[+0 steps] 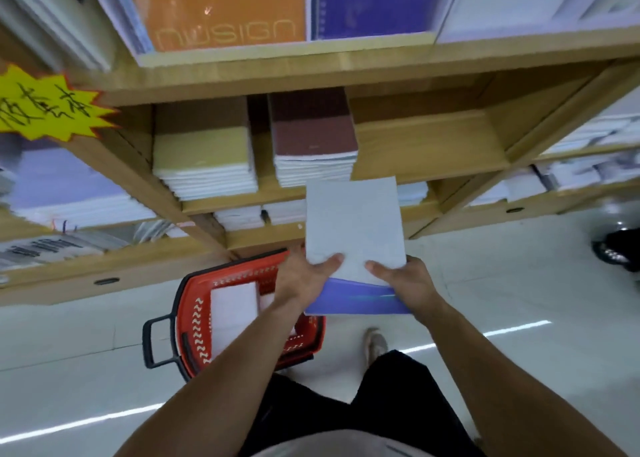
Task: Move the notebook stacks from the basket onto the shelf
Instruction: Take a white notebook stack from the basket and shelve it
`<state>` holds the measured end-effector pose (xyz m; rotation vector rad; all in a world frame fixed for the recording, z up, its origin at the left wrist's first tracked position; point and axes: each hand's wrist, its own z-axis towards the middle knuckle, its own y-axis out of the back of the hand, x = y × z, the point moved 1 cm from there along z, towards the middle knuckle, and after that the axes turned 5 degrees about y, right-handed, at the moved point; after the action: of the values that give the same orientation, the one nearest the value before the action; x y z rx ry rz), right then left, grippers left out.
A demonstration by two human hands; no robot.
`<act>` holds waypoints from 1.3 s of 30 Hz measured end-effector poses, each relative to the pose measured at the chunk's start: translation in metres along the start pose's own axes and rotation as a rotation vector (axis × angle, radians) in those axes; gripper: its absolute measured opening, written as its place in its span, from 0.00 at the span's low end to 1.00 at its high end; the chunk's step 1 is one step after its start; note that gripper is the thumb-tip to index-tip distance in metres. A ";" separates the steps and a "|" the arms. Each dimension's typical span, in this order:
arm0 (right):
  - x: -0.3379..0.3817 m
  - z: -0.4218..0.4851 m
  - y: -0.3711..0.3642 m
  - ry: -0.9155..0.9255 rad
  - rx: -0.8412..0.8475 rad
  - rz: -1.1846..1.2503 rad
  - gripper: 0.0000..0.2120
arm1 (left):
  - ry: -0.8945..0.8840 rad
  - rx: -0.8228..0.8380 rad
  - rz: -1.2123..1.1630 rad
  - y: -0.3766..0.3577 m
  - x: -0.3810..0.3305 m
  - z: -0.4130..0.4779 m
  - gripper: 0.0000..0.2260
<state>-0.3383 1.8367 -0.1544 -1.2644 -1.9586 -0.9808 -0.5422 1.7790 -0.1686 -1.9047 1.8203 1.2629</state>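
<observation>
A stack of notebooks [355, 224] with a pale grey top cover and purple spines is held level in front of the wooden shelf [426, 144]. My left hand [304, 276] grips its near left corner, thumb on top. My right hand [405, 280] grips its near right corner the same way. The stack's far edge reaches the front lip of the middle shelf, by the bare bay on the right. Below my left arm a red basket [194, 321] with black handles stands on the floor, with white notebook stacks [233, 307] inside.
On the middle shelf a yellow-covered stack [204, 158] and a maroon-covered stack [313, 137] lie side by side. Orange and purple notebooks fill the shelf above. A yellow starburst sign [45, 106] hangs at left. My shoe [375, 344] is on the white floor.
</observation>
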 end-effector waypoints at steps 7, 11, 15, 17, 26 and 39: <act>0.005 0.075 0.116 0.018 0.009 -0.026 0.19 | 0.007 -0.014 0.002 -0.109 -0.082 0.020 0.29; 0.027 0.140 0.161 0.100 0.048 -0.072 0.20 | 0.010 -0.106 -0.029 -0.160 -0.128 0.050 0.27; 0.051 0.202 0.171 0.106 0.086 -0.039 0.22 | -0.010 -0.167 -0.045 -0.185 -0.160 0.090 0.31; 0.056 0.231 0.168 0.122 0.111 -0.021 0.23 | -0.024 -0.204 -0.051 -0.189 -0.172 0.110 0.31; 0.062 0.300 0.155 0.094 0.082 -0.099 0.25 | -0.042 -0.288 -0.004 -0.197 -0.183 0.157 0.28; 0.026 0.264 0.201 0.080 -0.151 -0.201 0.37 | 0.109 -0.252 -0.019 -0.238 -0.166 0.114 0.25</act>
<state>-0.1857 2.1235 -0.2256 -1.1037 -2.0093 -1.2794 -0.3539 2.0231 -0.2157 -2.1544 1.7592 1.4704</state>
